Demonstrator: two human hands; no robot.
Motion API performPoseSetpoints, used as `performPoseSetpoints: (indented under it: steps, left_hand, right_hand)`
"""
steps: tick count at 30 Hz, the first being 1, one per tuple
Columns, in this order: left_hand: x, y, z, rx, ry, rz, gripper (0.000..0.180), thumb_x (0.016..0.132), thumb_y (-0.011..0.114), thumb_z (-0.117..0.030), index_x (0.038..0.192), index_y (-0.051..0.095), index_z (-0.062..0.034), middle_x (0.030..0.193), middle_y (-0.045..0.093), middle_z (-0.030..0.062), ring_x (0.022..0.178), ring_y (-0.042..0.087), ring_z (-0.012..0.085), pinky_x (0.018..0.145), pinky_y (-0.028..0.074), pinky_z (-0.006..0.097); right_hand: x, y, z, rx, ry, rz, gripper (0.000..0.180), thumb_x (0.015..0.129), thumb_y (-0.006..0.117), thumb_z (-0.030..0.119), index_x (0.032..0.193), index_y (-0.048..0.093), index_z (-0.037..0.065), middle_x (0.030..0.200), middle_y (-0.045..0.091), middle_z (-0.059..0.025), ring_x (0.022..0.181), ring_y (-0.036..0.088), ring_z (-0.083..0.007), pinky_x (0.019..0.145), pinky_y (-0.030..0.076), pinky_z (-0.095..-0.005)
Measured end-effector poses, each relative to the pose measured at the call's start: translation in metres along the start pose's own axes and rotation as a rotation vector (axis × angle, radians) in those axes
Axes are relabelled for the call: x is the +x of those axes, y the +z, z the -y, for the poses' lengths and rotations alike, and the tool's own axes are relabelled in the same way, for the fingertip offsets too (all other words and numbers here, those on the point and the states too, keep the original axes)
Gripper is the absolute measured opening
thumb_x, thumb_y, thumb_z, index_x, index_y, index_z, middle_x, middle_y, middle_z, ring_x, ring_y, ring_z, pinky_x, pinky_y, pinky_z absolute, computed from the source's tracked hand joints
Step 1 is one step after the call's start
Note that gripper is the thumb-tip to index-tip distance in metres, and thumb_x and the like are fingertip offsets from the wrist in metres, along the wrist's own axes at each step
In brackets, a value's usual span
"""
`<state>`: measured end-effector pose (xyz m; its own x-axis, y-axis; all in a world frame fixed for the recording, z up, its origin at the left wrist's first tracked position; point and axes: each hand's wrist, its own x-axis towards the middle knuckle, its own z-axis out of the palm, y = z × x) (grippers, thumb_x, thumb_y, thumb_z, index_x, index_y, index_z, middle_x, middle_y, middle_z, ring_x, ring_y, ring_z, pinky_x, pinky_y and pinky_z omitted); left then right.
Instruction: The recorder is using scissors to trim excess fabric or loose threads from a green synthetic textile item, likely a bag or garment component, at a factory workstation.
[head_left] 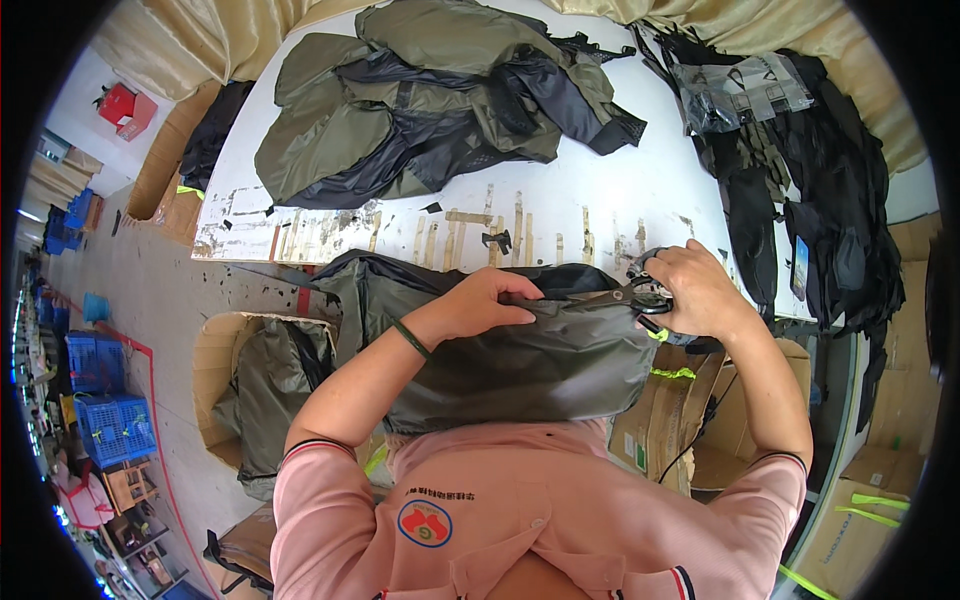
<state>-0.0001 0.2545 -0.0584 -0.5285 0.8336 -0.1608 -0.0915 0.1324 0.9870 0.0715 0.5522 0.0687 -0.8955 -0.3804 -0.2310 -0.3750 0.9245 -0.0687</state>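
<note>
An olive-green fabric piece point(520, 360) with a black lining hangs over the table's near edge and down across my lap. My left hand point(487, 303) pinches its upper edge between thumb and fingers. In my right hand point(690, 288) is a pair of scissors point(618, 297) with dark handles, the blades pointing left along the fabric's edge toward my left hand. The blade tips are partly lost against the dark cloth. A bit of bright yellow-green cord point(655, 331) shows just below the scissor handles.
Olive and black sewn pieces point(440, 110) lie heaped on the white table point(640, 190). Black straps and pouches point(800, 200) hang off its right side, with a clear plastic bag point(745, 90) on top. Cardboard boxes point(215, 370) stand left and right; blue crates point(115, 425) are farther left.
</note>
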Motion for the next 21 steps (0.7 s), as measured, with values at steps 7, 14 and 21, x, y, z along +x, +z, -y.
performPoseSetpoints:
  steps: [7,14,21]
  left_hand:
    - [-0.001,-0.0006,0.0012,-0.049,0.003,0.01,0.026,0.082,0.073,-0.006,0.108,0.068,-0.0014,0.091,0.066,-0.0014,0.08,0.055,0.0052,0.073,0.046,0.022]
    - [-0.0007,-0.0008,0.0007,-0.066,0.017,0.015,0.027,0.081,0.071,-0.004,0.108,0.068,-0.0009,0.092,0.066,-0.0001,0.08,0.055,0.0061,0.074,0.046,0.022]
    - [-0.0002,0.001,0.0025,-0.047,-0.01,0.005,0.027,0.08,0.071,-0.005,0.107,0.069,-0.0015,0.09,0.066,0.0009,0.08,0.055,0.0079,0.073,0.046,0.023]
  right_hand:
    - [0.0077,0.0051,0.0001,0.028,-0.023,0.04,0.037,0.064,0.079,0.035,0.077,0.059,0.006,0.072,0.062,-0.0124,0.078,0.062,-0.033,0.078,0.045,-0.042]
    - [0.0012,0.0092,0.0011,0.075,0.02,0.05,0.038,0.066,0.08,0.037,0.07,0.059,0.005,0.062,0.061,-0.0165,0.067,0.061,-0.0382,0.073,0.047,-0.0432]
    - [0.0048,0.0042,0.0076,0.081,-0.02,0.053,0.039,0.064,0.08,0.036,0.071,0.057,0.007,0.065,0.062,-0.0136,0.069,0.061,-0.0347,0.076,0.044,-0.0409]
